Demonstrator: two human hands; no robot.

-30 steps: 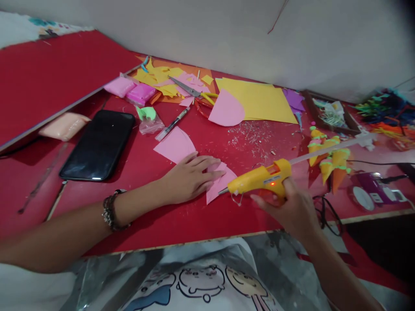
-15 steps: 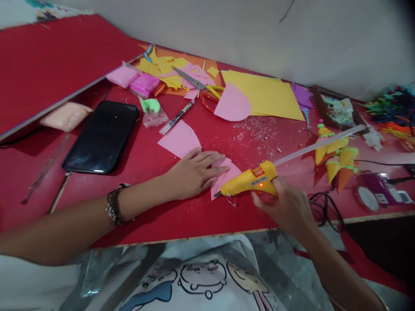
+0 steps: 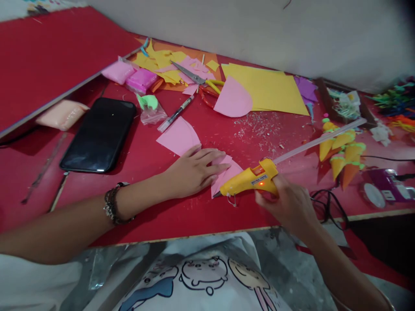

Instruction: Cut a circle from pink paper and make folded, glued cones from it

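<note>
My left hand [image 3: 196, 172] lies flat on the red table, fingers stretched over the edge of a folded pink paper piece [image 3: 231, 166]. In my right hand [image 3: 288, 203] is a yellow hot glue gun [image 3: 251, 179] with its small light glowing orange-red. A long clear glue stick [image 3: 317, 140] sticks out of its back. The gun's dark nozzle is at the near-left corner of the pink paper; whether it touches, I cannot tell. Another pink paper sector [image 3: 180, 136] lies just beyond my left hand, beside a pen [image 3: 177, 113].
A black phone [image 3: 99, 134] lies at the left. Scissors [image 3: 194, 77], a pink rounded paper [image 3: 233, 98] and yellow sheets [image 3: 275, 88] are at the back. Small yellow and orange cones [image 3: 343, 151], a black cord [image 3: 329, 205] and a purple socket block [image 3: 387, 185] stand at the right.
The view has shifted slightly. The glue gun's nozzle has moved very little along the pink paper's near corner; my left hand stays in place on the paper.
</note>
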